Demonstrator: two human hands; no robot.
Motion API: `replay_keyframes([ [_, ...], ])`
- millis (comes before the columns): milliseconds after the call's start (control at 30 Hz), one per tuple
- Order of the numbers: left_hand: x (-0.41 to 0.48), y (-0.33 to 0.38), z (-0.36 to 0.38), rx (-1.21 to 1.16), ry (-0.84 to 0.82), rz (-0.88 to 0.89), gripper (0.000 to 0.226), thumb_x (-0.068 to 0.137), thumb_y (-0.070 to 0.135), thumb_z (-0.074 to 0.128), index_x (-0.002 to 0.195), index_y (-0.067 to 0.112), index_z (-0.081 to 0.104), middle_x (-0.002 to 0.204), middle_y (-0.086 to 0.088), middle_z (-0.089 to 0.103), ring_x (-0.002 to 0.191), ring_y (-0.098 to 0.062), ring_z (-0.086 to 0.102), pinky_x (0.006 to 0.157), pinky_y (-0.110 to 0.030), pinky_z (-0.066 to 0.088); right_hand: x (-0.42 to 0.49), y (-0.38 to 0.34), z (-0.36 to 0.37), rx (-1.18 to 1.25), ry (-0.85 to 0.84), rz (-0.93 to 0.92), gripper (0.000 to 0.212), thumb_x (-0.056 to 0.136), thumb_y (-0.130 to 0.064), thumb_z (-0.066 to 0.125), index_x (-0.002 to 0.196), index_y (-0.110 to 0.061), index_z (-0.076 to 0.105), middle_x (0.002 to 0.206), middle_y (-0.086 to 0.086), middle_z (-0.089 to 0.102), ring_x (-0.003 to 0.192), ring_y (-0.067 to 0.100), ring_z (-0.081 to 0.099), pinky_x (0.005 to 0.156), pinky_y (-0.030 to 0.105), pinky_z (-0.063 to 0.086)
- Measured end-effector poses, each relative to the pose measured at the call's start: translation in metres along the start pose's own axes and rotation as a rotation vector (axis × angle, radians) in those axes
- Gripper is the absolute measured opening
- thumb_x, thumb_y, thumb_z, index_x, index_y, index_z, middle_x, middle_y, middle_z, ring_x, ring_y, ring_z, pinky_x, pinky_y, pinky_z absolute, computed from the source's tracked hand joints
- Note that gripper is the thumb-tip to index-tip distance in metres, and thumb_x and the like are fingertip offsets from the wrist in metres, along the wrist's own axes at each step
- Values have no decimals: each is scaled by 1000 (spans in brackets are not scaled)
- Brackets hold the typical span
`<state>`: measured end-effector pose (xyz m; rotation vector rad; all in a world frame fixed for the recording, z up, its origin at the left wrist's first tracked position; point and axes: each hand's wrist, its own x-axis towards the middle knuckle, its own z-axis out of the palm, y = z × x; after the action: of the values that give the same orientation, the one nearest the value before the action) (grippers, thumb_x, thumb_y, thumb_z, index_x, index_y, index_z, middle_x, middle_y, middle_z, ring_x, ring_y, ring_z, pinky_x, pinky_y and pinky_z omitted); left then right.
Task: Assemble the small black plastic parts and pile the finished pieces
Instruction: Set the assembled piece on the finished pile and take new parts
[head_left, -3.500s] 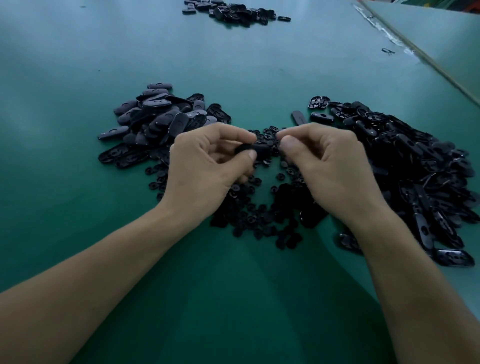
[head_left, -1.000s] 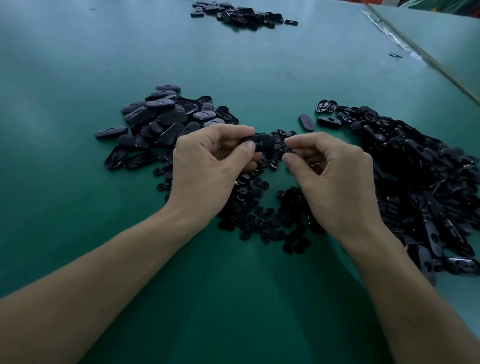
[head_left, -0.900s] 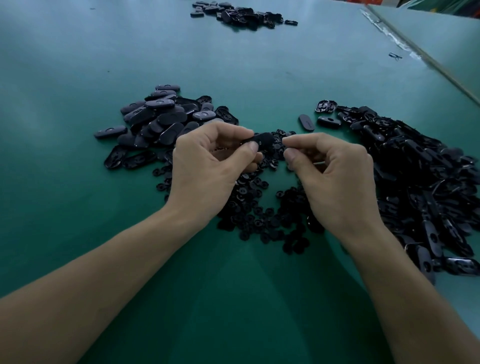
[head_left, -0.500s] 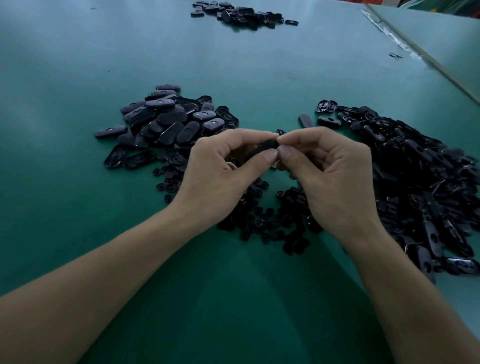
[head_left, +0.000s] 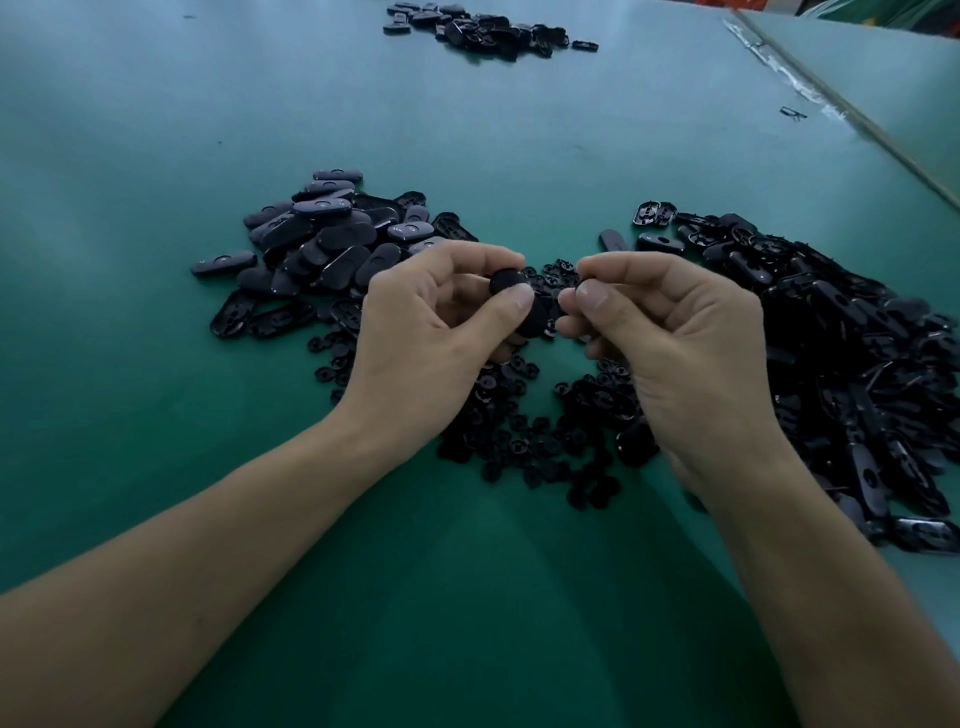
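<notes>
While the left hand (head_left: 431, 338) pinches a half-hidden oval part (head_left: 506, 281), right hand (head_left: 675, 353) grip curled, contents unclear

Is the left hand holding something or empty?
Holding. The left hand is curled round a black oval piece and pinches it.

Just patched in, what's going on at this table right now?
A person is mid-assembly over the green table. The left hand pinches an oblong black piece. The right hand has its fingers curled right beside it, but whether they hold a small part is unclear. Closed pieces are piled at left, open shells at right, and small round parts lie beneath the hands.
</notes>
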<state>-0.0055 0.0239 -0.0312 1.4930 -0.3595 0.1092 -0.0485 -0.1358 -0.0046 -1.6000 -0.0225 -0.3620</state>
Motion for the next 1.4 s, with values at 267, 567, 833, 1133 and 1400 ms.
replay_keyframes([
  [267, 1, -1, -1, -13, 52, 34, 9, 89, 14, 73, 89, 21, 66, 74, 8, 72, 66, -7, 66, 56, -17, 50, -1, 2, -3, 15, -3, 72, 16, 89, -6, 73, 85, -21, 74, 75, -1, 71, 71, 13, 62, 60, 19, 49],
  [567, -1, 3, 0, -106, 28, 5, 11, 89, 0, 71, 91, 10, 70, 77, -5, 76, 70, -23, 75, 65, -26, 59, -3, -1, -2, -25, 14, 74, 14, 87, -4, 74, 83, -17, 72, 68, 0, 71, 64, 10, 65, 60, 19, 49],
  [833, -2, 5, 1, -67, -52, 7, 22, 87, -6, 71, 100, 12, 72, 85, -1, 78, 77, -17, 76, 70, -23, 59, -4, -1, 2, -106, 27, 11, 13, 86, -3, 75, 84, -16, 72, 70, -1, 73, 64, 9, 68, 59, 15, 49],
  [1133, -4, 7, 0, 8, -100, 49, 20, 83, 2, 74, 95, 18, 73, 86, 2, 78, 81, -17, 75, 74, -27, 60, -5, 2, 4, -215, 7, -27, 16, 85, -6, 77, 85, -21, 74, 77, -3, 75, 70, 12, 70, 68, 22, 54],
  [1400, -4, 6, 2, 24, -125, 55, 22, 82, 2, 74, 94, 21, 73, 86, 6, 77, 81, -11, 74, 76, -22, 58, -6, 4, 5, -285, 29, -70, 20, 86, -8, 77, 83, -27, 72, 75, -9, 74, 69, 7, 70, 67, 20, 53],
])
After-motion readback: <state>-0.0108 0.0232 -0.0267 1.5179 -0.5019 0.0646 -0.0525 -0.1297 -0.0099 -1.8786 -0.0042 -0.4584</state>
